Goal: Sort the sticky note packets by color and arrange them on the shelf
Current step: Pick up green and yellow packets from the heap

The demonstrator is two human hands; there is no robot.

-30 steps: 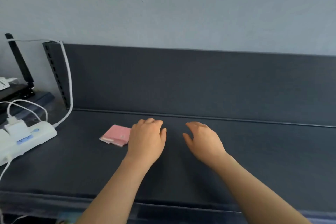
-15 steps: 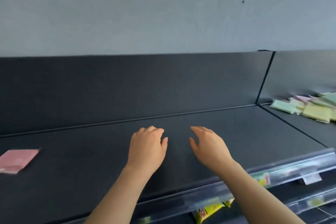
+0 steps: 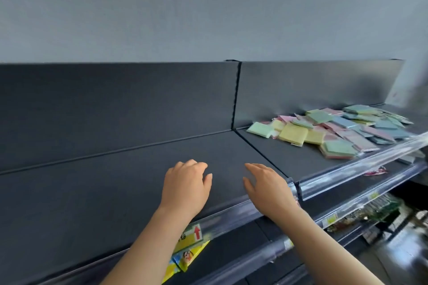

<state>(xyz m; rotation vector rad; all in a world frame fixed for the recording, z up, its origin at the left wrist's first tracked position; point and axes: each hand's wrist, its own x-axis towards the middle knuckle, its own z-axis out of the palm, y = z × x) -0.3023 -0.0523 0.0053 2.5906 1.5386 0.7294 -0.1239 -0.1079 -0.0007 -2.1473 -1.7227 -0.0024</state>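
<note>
- The sticky note packets (image 3: 328,132) lie in a mixed heap at two o'clock, on the shelf's (image 3: 104,192) right bay.
- The left hand (image 3: 185,187) and right hand (image 3: 266,190) hover over the left bay, fingers loose, holding nothing.
- I'd reach right and lift one colour at a time.
- The clear price rail (image 3: 361,164) may snag a low reach.
- Yellow packs (image 3: 187,259) sit below, at six o'clock.

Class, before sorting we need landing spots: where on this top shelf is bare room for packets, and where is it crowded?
Free: the left shelf section, from back panel to front rail, left of the seam, around the left hand and right hand. Also a bare strip between seam and packet pile. Crowded: everything right of that, under the pile.
</note>
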